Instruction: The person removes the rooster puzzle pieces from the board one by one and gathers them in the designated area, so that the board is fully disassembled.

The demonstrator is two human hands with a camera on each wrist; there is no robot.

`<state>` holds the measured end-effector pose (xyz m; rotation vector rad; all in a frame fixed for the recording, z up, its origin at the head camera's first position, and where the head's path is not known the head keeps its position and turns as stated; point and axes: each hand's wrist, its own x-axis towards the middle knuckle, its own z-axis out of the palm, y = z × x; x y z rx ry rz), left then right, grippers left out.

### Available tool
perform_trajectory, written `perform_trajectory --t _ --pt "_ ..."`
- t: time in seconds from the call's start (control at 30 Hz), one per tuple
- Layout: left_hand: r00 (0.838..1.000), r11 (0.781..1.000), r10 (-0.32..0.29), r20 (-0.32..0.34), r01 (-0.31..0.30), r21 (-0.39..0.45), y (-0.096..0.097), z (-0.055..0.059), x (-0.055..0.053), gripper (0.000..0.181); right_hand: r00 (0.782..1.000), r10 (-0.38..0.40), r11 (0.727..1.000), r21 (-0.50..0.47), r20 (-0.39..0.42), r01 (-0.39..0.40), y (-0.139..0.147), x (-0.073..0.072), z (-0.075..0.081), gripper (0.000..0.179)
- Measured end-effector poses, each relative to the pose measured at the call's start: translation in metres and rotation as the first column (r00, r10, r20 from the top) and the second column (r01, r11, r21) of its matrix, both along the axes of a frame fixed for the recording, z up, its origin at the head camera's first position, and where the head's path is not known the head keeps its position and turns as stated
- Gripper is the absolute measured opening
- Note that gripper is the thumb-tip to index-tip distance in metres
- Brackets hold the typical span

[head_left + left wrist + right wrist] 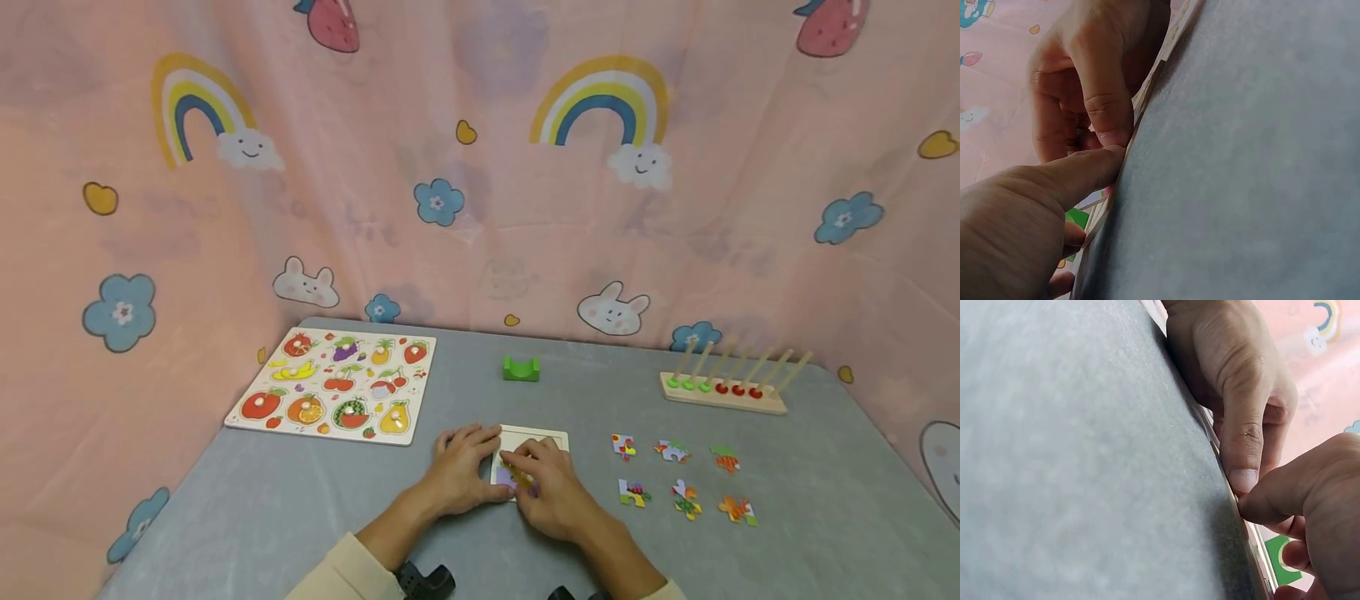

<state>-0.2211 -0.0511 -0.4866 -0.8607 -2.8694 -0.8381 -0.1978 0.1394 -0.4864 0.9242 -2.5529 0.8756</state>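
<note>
A small wooden puzzle board [555,434] with a pale rim lies flat on the grey table between both hands. My left hand [459,473] grips its left side, fingers at the far left corner and thumb along the near edge. Over the board's right half is my right hand [553,492], its curled fingers and thumb pinching a puzzle piece, mostly hidden beneath them. Purple and yellow parts of the picture [503,476] show between the hands. In the left wrist view, the right thumb [1107,106] meets the left thumb at the board's edge.
Several loose jigsaw pieces [672,451] lie in two rows to the right. A fruit puzzle board [315,392] sits at the left, a green block [521,369] behind the hands. A pegged bead counter [723,393] stands at the far right.
</note>
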Motion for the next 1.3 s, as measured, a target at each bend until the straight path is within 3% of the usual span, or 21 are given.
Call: perform_trajectory --t 0.3,0.5,0.6,0.93,1.13,1.3 --pt "1.000 1.000 0.006 -0.003 -0.006 0.006 -0.001 0.002 -0.001 0.072 0.990 -0.005 0.999 -0.040 -0.141 0.000 0.003 -0.003 0.004 0.046" --pt "1.000 1.000 0.017 0.014 -0.017 -0.010 0.001 -0.001 -0.003 0.073 0.998 -0.038 0.996 -0.088 -0.047 0.034 0.012 0.003 0.022 0.047" --pt "1.000 0.999 0.025 0.013 -0.025 -0.027 0.002 -0.002 -0.003 0.073 0.998 -0.050 0.993 -0.104 -0.027 0.047 0.021 0.010 0.032 0.048" --pt "1.000 0.999 0.017 0.003 -0.017 -0.031 0.002 -0.002 0.000 0.072 0.982 -0.047 0.985 -0.169 -0.182 0.015 0.070 0.042 0.056 0.059" --pt "1.000 0.999 0.019 0.011 -0.019 -0.034 0.002 -0.002 0.001 0.073 0.977 -0.017 0.987 -0.158 -0.211 -0.017 0.102 0.060 0.052 0.048" --pt "1.000 1.000 0.021 0.018 -0.021 -0.020 0.001 0.001 0.001 0.072 0.980 -0.038 0.993 -0.117 -0.196 0.015 0.119 0.072 0.045 0.062"
